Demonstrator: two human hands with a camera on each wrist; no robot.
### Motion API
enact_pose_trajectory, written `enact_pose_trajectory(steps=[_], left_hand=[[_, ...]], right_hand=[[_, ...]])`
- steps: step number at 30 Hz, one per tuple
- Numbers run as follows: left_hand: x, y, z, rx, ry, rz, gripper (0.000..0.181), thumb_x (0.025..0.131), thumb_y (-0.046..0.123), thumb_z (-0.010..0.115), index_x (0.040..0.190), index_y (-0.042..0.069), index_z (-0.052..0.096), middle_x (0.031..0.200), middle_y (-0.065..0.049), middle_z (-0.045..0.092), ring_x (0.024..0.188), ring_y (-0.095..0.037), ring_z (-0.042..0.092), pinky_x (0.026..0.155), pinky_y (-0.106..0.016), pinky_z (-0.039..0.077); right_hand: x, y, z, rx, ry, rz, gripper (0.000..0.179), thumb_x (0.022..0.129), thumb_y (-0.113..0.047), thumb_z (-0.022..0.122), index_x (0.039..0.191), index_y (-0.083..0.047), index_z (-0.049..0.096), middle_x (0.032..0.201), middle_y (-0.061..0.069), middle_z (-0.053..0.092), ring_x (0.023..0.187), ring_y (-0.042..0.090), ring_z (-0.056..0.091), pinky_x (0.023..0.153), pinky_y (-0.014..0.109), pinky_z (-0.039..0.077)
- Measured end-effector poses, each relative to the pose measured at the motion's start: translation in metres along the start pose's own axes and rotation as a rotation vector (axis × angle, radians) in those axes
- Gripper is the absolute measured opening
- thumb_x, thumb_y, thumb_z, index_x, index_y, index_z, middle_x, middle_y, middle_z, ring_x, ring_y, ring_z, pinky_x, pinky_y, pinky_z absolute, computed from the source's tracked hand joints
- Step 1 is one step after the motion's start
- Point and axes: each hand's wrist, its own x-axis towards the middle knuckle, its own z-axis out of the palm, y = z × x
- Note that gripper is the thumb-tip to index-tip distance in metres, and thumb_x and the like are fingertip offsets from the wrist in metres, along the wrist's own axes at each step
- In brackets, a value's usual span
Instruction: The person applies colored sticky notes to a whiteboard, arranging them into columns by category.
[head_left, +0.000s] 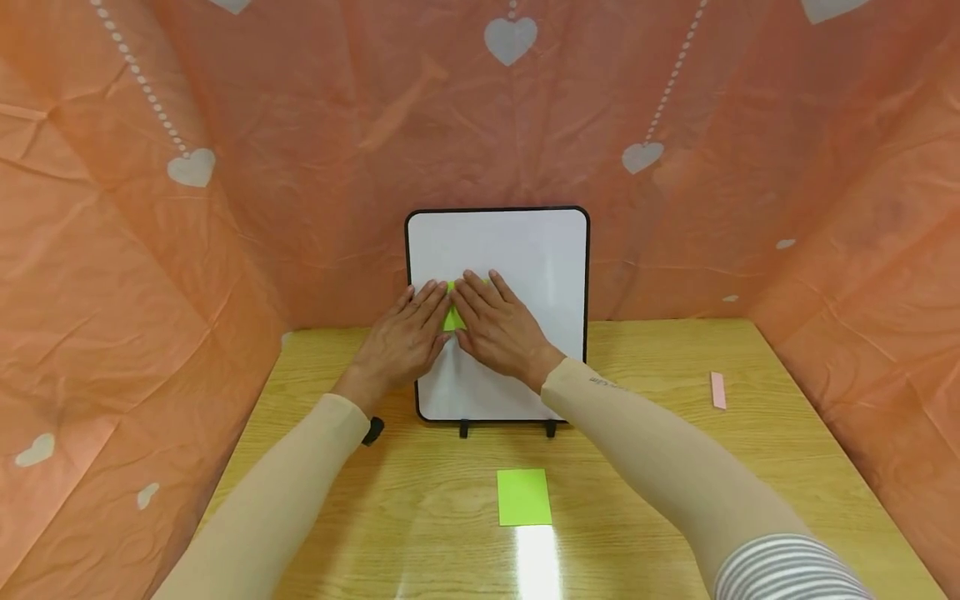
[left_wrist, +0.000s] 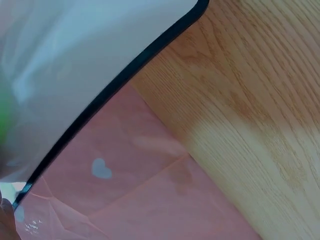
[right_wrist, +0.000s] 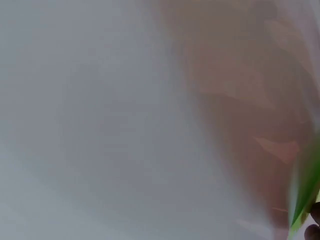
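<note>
A small whiteboard (head_left: 510, 242) with a black frame stands upright on the table. On its left half is a yellow-green sticky note (head_left: 454, 320), mostly hidden under both hands. My left hand (head_left: 405, 337) lies with straight fingers over the note's left side, reaching past the board's left edge. From the other side, my right hand (head_left: 497, 327) presses flat on the note, its fingers straight and pointing up. In the right wrist view the note (right_wrist: 306, 185) shows as a green sliver beside dark fingertips (right_wrist: 314, 230). The left wrist view catches the board's black edge (left_wrist: 100, 102) and one fingertip area (left_wrist: 7, 222).
A second yellow-green square note (head_left: 523, 497) lies on the wooden table (head_left: 637, 508) in front of the board. Black stand feet (head_left: 463, 429) support the board. Off to the right lies a pink strip (head_left: 717, 390). Orange cloth (head_left: 322, 150) with white hearts surrounds the table.
</note>
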Motion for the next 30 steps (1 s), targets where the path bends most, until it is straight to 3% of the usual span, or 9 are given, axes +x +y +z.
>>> enact_pose_trajectory(steps=[7, 19, 26, 30], left_hand=[[-0.003, -0.003, -0.002, 0.007, 0.002, -0.004, 0.066, 0.114, 0.037, 0.041, 0.168, 0.004, 0.023, 0.176, -0.012, 0.019, 0.165, -0.027, 0.014, 0.136, -0.046, 0.009], [0.013, 0.01, -0.009, -0.005, -0.015, 0.038, 0.065, 0.115, 0.038, 0.036, 0.169, 0.005, 0.02, 0.177, -0.01, 0.016, 0.165, -0.026, 0.01, 0.136, -0.045, 0.005], [-0.008, -0.006, -0.003, 0.032, 0.003, -0.009, 0.064, 0.113, 0.036, 0.043, 0.166, 0.003, 0.028, 0.174, -0.012, 0.026, 0.164, -0.029, 0.017, 0.136, -0.048, 0.011], [-0.014, -0.013, -0.001, 0.044, 0.044, 0.015, 0.064, 0.113, 0.037, 0.043, 0.166, 0.003, 0.03, 0.173, -0.012, 0.029, 0.164, -0.029, 0.018, 0.136, -0.047, 0.011]], right_hand=[[-0.015, 0.009, 0.0, -0.027, -0.055, 0.089, 0.064, 0.112, -0.045, 0.042, 0.161, -0.005, 0.043, 0.168, 0.01, 0.041, 0.162, 0.026, 0.025, 0.134, 0.055, 0.013], [-0.023, 0.007, 0.004, -0.029, -0.039, 0.097, 0.064, 0.111, -0.044, 0.043, 0.161, -0.003, 0.043, 0.167, 0.011, 0.041, 0.161, 0.026, 0.027, 0.134, 0.055, 0.016], [-0.027, 0.008, 0.004, -0.058, -0.043, 0.098, 0.065, 0.111, -0.046, 0.042, 0.161, -0.005, 0.043, 0.167, 0.009, 0.043, 0.161, 0.026, 0.028, 0.133, 0.054, 0.017], [-0.021, 0.004, 0.003, -0.049, 0.016, 0.099, 0.062, 0.11, -0.044, 0.046, 0.157, -0.004, 0.049, 0.162, 0.01, 0.05, 0.157, 0.027, 0.036, 0.132, 0.053, 0.022]])
